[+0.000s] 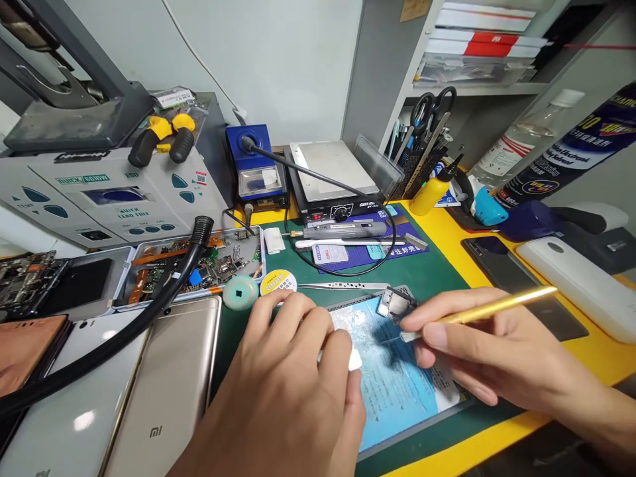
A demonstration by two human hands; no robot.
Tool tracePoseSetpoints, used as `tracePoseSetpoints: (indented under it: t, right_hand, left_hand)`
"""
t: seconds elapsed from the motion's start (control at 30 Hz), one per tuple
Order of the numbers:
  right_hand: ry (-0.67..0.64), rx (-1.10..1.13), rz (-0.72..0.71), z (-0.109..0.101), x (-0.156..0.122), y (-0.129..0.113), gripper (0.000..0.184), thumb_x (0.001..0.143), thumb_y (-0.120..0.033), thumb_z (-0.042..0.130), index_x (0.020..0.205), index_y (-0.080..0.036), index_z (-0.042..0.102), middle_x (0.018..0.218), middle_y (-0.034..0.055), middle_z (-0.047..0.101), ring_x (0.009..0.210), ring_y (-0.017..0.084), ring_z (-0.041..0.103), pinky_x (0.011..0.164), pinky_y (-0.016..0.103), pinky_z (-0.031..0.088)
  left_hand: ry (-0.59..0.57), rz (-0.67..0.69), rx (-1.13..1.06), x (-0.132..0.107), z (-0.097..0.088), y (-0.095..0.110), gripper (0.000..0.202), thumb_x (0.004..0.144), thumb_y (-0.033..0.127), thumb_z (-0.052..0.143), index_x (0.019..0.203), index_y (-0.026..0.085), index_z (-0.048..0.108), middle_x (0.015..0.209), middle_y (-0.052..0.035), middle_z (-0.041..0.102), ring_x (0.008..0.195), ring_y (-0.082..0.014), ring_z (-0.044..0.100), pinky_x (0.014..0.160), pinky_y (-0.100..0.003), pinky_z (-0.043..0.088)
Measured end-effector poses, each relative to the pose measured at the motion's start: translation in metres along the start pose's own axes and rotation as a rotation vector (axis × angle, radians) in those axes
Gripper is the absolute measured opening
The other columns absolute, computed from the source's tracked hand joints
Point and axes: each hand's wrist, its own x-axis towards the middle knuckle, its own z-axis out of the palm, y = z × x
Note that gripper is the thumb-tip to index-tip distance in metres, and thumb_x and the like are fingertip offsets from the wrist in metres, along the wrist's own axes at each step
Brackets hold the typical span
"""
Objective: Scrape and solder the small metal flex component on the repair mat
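My left hand (293, 391) rests closed on a blue mat (397, 391) lying on the green bench mat, pinching a small white piece (354, 360) between its fingers. My right hand (491, 351) grips a thin gold-handled tool (497, 306) like a pen. Its metal tip touches down near a small silver metal part (395, 303) at the blue mat's top edge. A pair of tweezers (342, 286) lies just beyond my fingers.
Gold phone backs (163, 391) and a black hose (124, 324) lie at left, beside a tray of parts (199, 265). A soldering station (256, 165), hot plate (338, 172), rotary pen (342, 230), yellow bottle (432, 192) and tool holder (422, 146) stand behind. A dark phone (501, 265) lies at right.
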Motion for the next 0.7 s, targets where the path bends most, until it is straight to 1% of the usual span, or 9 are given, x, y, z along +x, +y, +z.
tracePoseSetpoints:
  t: [0.03,0.1,0.23,0.3,0.4,0.43,0.57,0.63,0.7]
  right_hand:
    - [-0.012,0.078,0.032,0.0,0.002,-0.001,0.019,0.091,-0.038,0.08,0.101,-0.022,0.084,0.078,0.0077,0.079,0.036,0.004,0.05,0.033,0.013,0.029]
    - [-0.024,0.166,0.055,0.0,0.005,-0.004,0.02,0.087,-0.038,0.084,0.097,-0.02,0.085,0.077,0.0084,0.078,0.034,0.003,0.049,0.032,0.012,0.028]
    - [-0.035,0.234,0.078,0.003,0.009,-0.009,0.018,0.085,-0.034,0.085,0.094,-0.019,0.086,0.073,0.0078,0.077,0.032,0.002,0.047,0.031,0.01,0.026]
    - [-0.051,0.243,0.077,0.003,0.009,-0.009,0.017,0.086,-0.034,0.084,0.095,-0.019,0.086,0.073,0.0078,0.077,0.032,0.001,0.048,0.031,0.009,0.026]
    - [-0.112,0.222,0.044,0.003,0.005,-0.007,0.016,0.089,-0.034,0.083,0.097,-0.021,0.086,0.077,0.008,0.079,0.033,0.001,0.048,0.033,0.009,0.029]
    - [-0.134,0.208,0.032,0.002,0.004,-0.007,0.015,0.09,-0.034,0.082,0.099,-0.022,0.085,0.078,0.0082,0.079,0.033,0.001,0.049,0.034,0.01,0.03]
    - [-0.193,0.171,0.002,0.0,0.0,-0.005,0.016,0.091,-0.033,0.081,0.101,-0.022,0.085,0.079,0.01,0.08,0.037,0.003,0.051,0.036,0.013,0.033]
    - [-0.191,0.166,-0.03,-0.003,0.0,-0.005,0.017,0.089,-0.034,0.083,0.099,-0.021,0.086,0.078,0.0107,0.08,0.037,0.004,0.052,0.035,0.014,0.032]
    - [-0.139,0.179,-0.081,-0.005,0.001,-0.007,0.017,0.086,-0.034,0.085,0.097,-0.021,0.086,0.075,0.0107,0.079,0.036,0.005,0.052,0.035,0.015,0.03]
  left_hand:
    - [-0.005,-0.002,0.0,0.0,0.001,0.0,0.012,0.092,0.019,0.058,0.084,0.019,0.067,0.084,-0.0054,0.061,0.087,-0.0261,0.055,0.099,-0.055,0.047]
    - [-0.006,-0.01,-0.002,0.001,0.001,0.0,0.013,0.092,0.018,0.058,0.082,0.018,0.067,0.083,-0.0056,0.059,0.087,-0.0261,0.054,0.099,-0.055,0.046]
    - [0.034,-0.037,-0.041,0.001,-0.001,0.002,0.01,0.091,0.02,0.062,0.083,0.018,0.068,0.088,-0.0064,0.061,0.094,-0.0271,0.053,0.103,-0.056,0.043]
    - [0.075,-0.052,-0.083,0.001,-0.001,0.005,0.008,0.092,0.021,0.064,0.087,0.017,0.069,0.092,-0.007,0.062,0.097,-0.0271,0.053,0.105,-0.056,0.041]
    - [0.123,-0.059,-0.176,0.002,0.0,0.011,0.008,0.093,0.021,0.065,0.094,0.017,0.072,0.093,-0.0074,0.064,0.095,-0.0261,0.053,0.101,-0.054,0.043]
    - [0.139,-0.048,-0.206,0.002,0.001,0.013,0.009,0.094,0.019,0.064,0.092,0.017,0.073,0.09,-0.007,0.064,0.093,-0.0252,0.052,0.098,-0.053,0.044]
    - [0.197,0.02,-0.297,0.009,0.002,0.018,0.026,0.096,0.009,0.057,0.077,0.019,0.071,0.077,-0.0041,0.062,0.083,-0.0212,0.051,0.093,-0.049,0.046]
    - [0.231,0.061,-0.322,0.01,-0.003,0.016,0.023,0.094,0.008,0.06,0.078,0.02,0.071,0.075,-0.0028,0.063,0.082,-0.0201,0.052,0.091,-0.048,0.048]
    - [0.257,0.053,-0.32,0.003,-0.014,0.009,0.021,0.092,0.005,0.062,0.082,0.021,0.07,0.079,-0.002,0.065,0.082,-0.0192,0.055,0.089,-0.046,0.051]
